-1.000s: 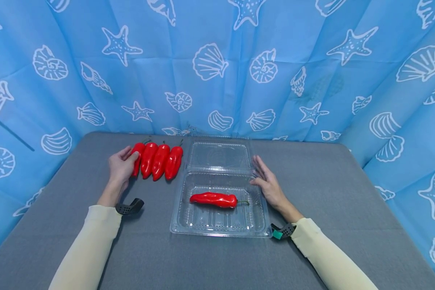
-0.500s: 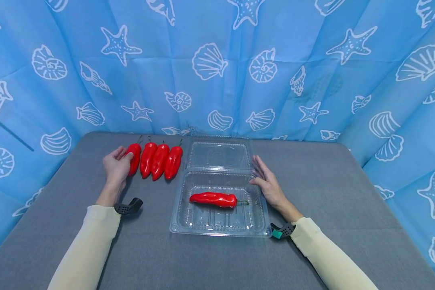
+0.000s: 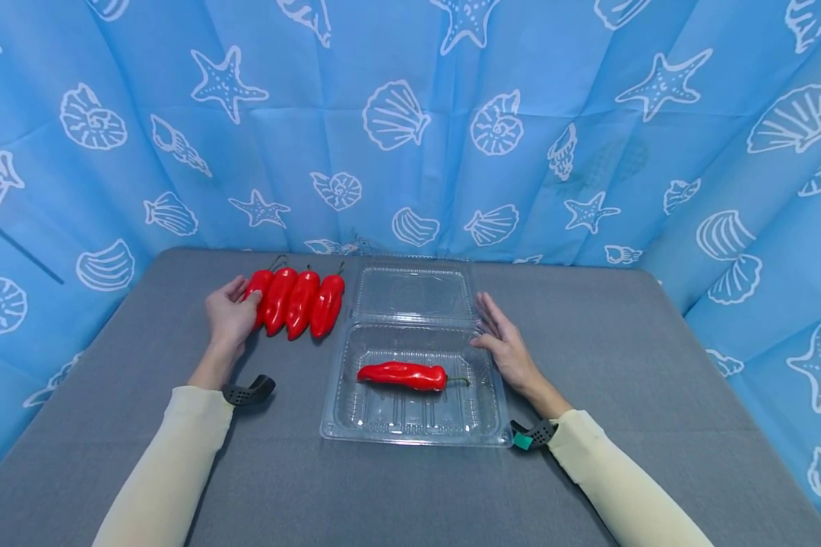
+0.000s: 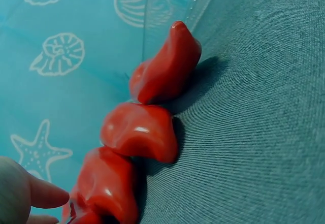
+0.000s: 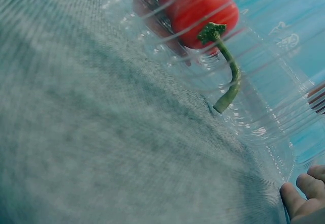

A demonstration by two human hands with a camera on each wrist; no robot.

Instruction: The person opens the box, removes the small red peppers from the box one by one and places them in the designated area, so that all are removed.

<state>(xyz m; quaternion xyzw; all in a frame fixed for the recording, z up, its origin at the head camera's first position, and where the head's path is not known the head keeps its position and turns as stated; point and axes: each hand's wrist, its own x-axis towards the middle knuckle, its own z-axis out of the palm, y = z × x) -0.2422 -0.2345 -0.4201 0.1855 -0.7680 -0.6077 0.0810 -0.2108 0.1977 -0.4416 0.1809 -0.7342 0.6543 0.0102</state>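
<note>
My left hand [image 3: 230,313] is at the left end of a row of red peppers, pinching the leftmost pepper [image 3: 258,285] between thumb and fingers. That pepper leans against its neighbour [image 3: 280,301]; two more, a middle pepper [image 3: 304,305] and a right-end pepper [image 3: 328,307], lie alongside. In the left wrist view the thumb [image 4: 48,193] reaches the nearest pepper. A clear plastic clamshell box [image 3: 417,439] lies unfolded, with one red pepper [image 3: 404,376] crosswise in its base, its green stem [image 5: 231,76] pointing right. My right hand [image 3: 509,353] rests along the box's right edge, fingers extended.
The box's lid [image 3: 413,296] lies back toward the curtain [image 3: 410,175], which is blue with white shells and starfish. Grey cloth [image 3: 280,486] covers the table. Each wrist wears a black band, one of them the left band [image 3: 248,390].
My left hand shifted left with the leftmost pepper, opening a gap, then came back right so the pepper meets its neighbour again. The right hand and box stayed put.
</note>
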